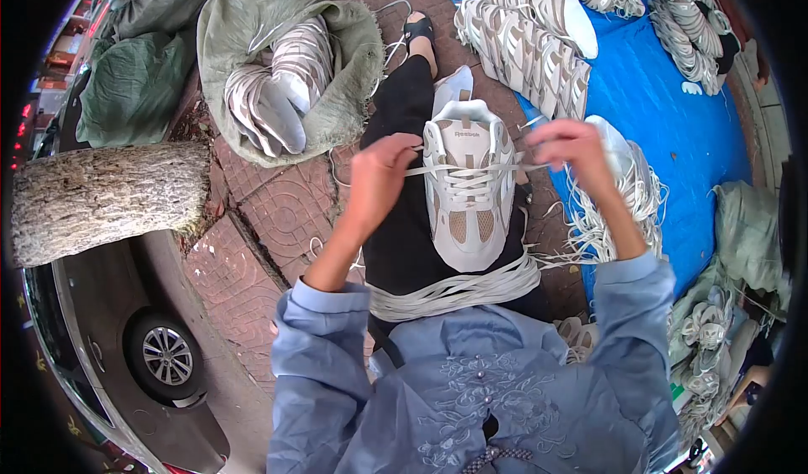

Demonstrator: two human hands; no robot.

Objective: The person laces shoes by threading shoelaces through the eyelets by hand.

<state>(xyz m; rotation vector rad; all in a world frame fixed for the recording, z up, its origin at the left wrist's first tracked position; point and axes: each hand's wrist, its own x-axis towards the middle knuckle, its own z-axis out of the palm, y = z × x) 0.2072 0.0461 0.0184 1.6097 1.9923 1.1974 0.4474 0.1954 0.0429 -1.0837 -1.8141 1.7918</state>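
A beige-and-white sneaker rests on my lap, its toe toward me, with a white shoelace threaded across its tongue. My left hand is closed in a pinch on one lace end, just left of the shoe's collar. On the other side my right hand has its fingers curled on the opposite lace end; those fingers are slightly blurred. Both ends stretch outward from the eyelets. Across my thighs, below the toe, lies a bundle of loose white laces.
Rows of similar shoe uppers lie on a blue tarp. More laces heap to the right. An open sack holds further uppers at the upper left. A tree trunk and a parked car stand left.
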